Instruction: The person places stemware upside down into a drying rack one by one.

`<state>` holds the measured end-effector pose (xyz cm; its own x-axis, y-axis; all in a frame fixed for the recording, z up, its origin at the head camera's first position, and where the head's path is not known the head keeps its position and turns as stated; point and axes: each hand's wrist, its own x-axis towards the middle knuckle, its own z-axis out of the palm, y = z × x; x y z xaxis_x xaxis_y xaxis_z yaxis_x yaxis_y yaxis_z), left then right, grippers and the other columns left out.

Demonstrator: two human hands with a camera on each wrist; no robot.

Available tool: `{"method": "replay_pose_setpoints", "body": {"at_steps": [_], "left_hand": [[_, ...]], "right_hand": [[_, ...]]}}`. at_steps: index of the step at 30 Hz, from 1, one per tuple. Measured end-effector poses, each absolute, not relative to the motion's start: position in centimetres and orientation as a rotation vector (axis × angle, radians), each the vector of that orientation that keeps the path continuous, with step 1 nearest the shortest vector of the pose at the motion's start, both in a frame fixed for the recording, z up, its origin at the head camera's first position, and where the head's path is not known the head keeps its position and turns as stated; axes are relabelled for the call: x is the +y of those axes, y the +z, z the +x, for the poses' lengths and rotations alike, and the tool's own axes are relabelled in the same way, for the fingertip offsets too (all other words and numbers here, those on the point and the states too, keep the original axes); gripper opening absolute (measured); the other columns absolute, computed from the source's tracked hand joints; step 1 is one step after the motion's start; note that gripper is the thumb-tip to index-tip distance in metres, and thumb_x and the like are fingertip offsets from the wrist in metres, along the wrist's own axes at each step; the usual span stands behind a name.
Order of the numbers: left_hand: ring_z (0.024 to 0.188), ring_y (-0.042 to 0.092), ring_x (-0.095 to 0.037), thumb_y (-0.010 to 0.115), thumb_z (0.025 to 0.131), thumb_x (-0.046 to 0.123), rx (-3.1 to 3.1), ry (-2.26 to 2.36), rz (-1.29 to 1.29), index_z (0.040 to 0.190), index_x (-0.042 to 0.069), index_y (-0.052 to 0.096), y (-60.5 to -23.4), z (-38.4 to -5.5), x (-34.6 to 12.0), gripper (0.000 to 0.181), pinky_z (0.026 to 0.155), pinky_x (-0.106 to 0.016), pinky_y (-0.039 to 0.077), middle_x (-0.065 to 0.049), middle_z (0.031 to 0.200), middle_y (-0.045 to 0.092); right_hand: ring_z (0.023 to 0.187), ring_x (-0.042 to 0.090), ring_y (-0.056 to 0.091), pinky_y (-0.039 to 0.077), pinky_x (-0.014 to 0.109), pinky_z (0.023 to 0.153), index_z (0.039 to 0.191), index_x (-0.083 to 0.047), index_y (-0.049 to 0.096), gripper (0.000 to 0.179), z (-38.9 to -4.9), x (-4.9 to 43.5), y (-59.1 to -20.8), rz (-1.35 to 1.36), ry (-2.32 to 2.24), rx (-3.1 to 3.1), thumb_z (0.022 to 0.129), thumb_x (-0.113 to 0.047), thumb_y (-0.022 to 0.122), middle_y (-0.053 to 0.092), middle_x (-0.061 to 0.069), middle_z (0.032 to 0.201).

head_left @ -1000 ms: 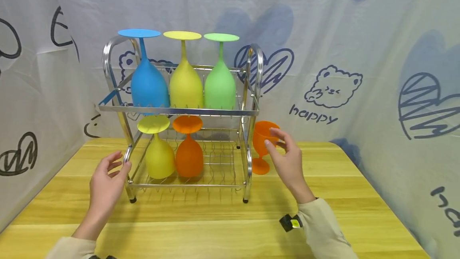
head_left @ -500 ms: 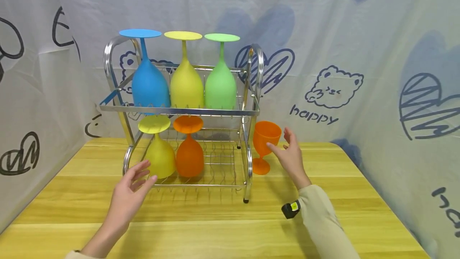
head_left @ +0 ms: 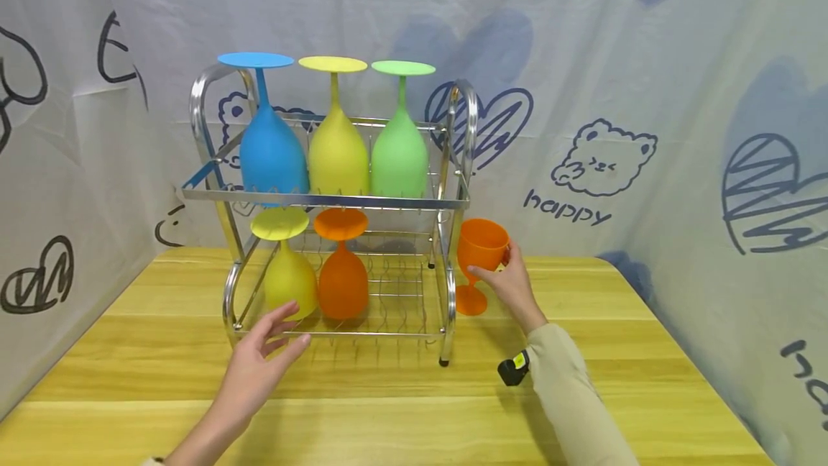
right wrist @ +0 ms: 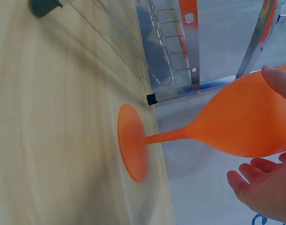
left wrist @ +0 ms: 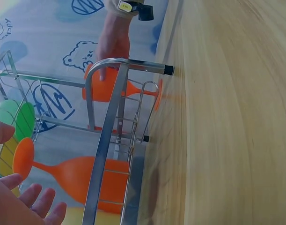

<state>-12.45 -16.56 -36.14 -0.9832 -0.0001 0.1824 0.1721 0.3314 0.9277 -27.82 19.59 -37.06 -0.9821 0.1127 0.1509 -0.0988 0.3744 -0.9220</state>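
Observation:
An orange goblet [head_left: 481, 244] stands upright on the table, just right of a two-tier chrome rack [head_left: 323, 200]. My right hand [head_left: 511, 282] is around its bowl, thumb over the front and fingers at the far right side. In the right wrist view, a gap shows between the fingertips [right wrist: 236, 180] and the orange bowl. My left hand [head_left: 259, 358] is held before the rack's lower front corner, fingers spread and holding nothing. Behind it on the lower tier, a yellow goblet [head_left: 290, 282] and another orange goblet [head_left: 343, 279] stand upside down.
On the upper tier, a blue goblet [head_left: 273, 157], a yellow goblet [head_left: 338, 157] and a green goblet [head_left: 399, 157] stand upside down. The rack's black feet rest on a wooden table [head_left: 388, 416]. A printed white curtain [head_left: 582, 56] hangs behind and at the sides.
My left hand has moved right, from beside the rack's left post to before its lower front. My right hand has pulled back slightly, then closed in around the orange goblet's bowl.

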Motion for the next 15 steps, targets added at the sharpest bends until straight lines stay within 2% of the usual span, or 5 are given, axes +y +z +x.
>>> {"method": "replay_pose_setpoints", "body": {"at_steps": [3,5,15], "left_hand": [[0.126,0.045,-0.031,0.066,0.093,0.022,-2.423,-1.726,-0.179,0.144,0.002,0.039,-36.18,-12.45,-16.36,0.061,0.098,-0.018,0.040,-0.016,0.143,0.045],[0.126,0.045,-0.030,0.066,0.093,0.021,-2.413,-1.732,-0.191,0.143,0.002,0.040,-36.24,-12.43,-16.26,0.060,0.095,-0.012,0.038,-0.016,0.142,0.045],[0.124,0.047,-0.030,0.067,0.092,0.021,-2.423,-1.729,-0.199,0.142,0.003,0.041,-36.41,-12.47,-16.03,0.059,0.103,-0.037,0.041,-0.014,0.142,0.047]], "right_hand": [[0.135,0.037,0.032,0.026,0.052,0.112,0.151,-0.003,0.018,0.092,-28.02,19.50,-37.17,-0.020,1.666,-2.454,0.082,-0.016,0.076,0.033,0.022,0.149],[0.134,0.038,0.033,0.027,0.052,0.112,0.150,-0.002,0.019,0.090,-28.10,19.43,-37.25,-0.032,1.673,-2.458,0.082,-0.015,0.077,0.033,0.022,0.148],[0.128,0.038,0.040,0.034,0.049,0.108,0.148,-0.002,0.022,0.087,-28.22,19.79,-37.59,-0.069,1.691,-2.457,0.082,-0.018,0.077,0.038,0.022,0.143]]}}
